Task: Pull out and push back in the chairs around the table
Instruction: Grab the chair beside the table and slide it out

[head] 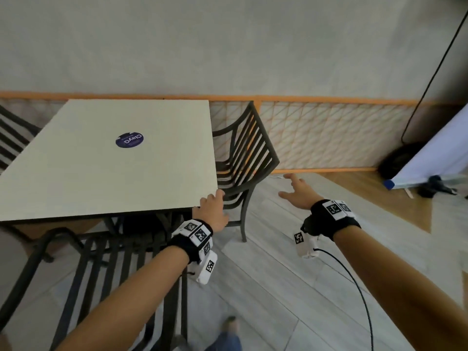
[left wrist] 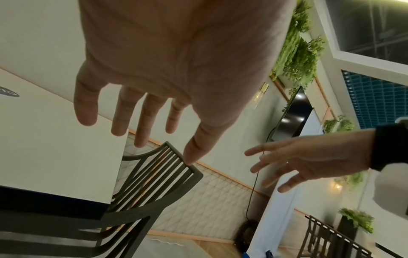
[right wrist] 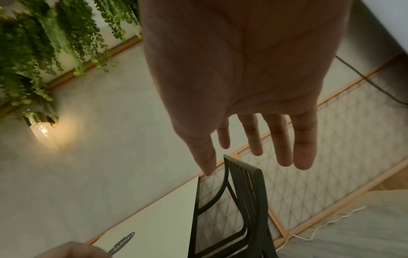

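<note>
A square cream table (head: 76, 178) with a round dark sticker (head: 129, 140) has dark slatted metal chairs around it. One chair (head: 249, 153) stands tucked in at the table's right side, its back also seen in the left wrist view (left wrist: 159, 174) and right wrist view (right wrist: 245, 200). Another chair (head: 101, 269) stands at the near side below my left arm. My left hand (head: 211, 206) hovers open at the table's near right corner, fingers spread (left wrist: 130, 111). My right hand (head: 297, 191) reaches open toward the right chair's back without touching it; its fingers (right wrist: 284, 139) are straight.
A third chair (head: 12, 138) shows at the far left. An orange-framed lattice panel (head: 329, 133) runs along the wall behind. A black cable (head: 430, 79), a dark bag (head: 397, 160) and a white board (head: 440, 150) sit at the right. Pale plank floor (head: 291, 287) lies beneath my arms.
</note>
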The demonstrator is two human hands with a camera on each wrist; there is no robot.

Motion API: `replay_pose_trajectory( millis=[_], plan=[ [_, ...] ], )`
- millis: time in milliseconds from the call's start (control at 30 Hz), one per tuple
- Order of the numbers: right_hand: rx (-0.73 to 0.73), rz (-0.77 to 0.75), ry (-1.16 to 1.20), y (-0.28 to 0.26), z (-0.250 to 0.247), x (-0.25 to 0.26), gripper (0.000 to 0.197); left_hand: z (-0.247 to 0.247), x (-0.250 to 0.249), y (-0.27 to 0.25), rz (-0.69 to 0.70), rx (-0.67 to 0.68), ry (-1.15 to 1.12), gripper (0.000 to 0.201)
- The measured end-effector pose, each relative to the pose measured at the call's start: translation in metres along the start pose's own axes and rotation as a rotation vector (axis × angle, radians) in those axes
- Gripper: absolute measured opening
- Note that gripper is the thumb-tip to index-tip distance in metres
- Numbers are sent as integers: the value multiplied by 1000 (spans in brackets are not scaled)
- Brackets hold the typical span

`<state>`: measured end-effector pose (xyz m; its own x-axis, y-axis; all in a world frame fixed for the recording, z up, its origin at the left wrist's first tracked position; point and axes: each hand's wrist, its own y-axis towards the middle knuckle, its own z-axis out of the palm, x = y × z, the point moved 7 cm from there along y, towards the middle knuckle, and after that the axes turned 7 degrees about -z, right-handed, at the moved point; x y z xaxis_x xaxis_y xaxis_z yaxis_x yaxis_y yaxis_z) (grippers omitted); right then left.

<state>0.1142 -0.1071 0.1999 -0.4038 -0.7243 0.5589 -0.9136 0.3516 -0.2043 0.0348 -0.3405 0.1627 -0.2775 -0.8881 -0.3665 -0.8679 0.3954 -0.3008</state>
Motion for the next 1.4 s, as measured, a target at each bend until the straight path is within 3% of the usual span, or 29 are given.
replay_pose_trajectory(
  millis=[233, 533, 633, 833, 933, 1067, 1267, 1400],
  plan=[
    [64, -107, 35, 97, -10, -8, 61, 30, -42, 98, -104, 64, -11, 54],
    [96, -68, 20, 226, -38, -44, 60, 61, -70, 237, -208, 156, -46, 61],
    [47, -53, 17, 267, -35, -58, 67, 79, -80, 275, -215, 223, -112, 72],
    [11, -29, 162, 333, 2, -78, 76, 123, -80, 335, -262, 292, -120, 73],
    [-38, -70, 145, 350, 17, -84, 86, 149, -79, 350, -257, 365, -125, 73],
    [-47, -124, 187, 349, 17, -83, 85, 181, -91, 348, -236, 383, -110, 51],
    [-107, -99, 243, 317, 16, -107, 86, 212, -118, 314, -311, 324, -125, 47],
    [-85, -73, 229, 333, 13, -112, 90, 210, -117, 329, -305, 321, -210, 39]
  ],
)
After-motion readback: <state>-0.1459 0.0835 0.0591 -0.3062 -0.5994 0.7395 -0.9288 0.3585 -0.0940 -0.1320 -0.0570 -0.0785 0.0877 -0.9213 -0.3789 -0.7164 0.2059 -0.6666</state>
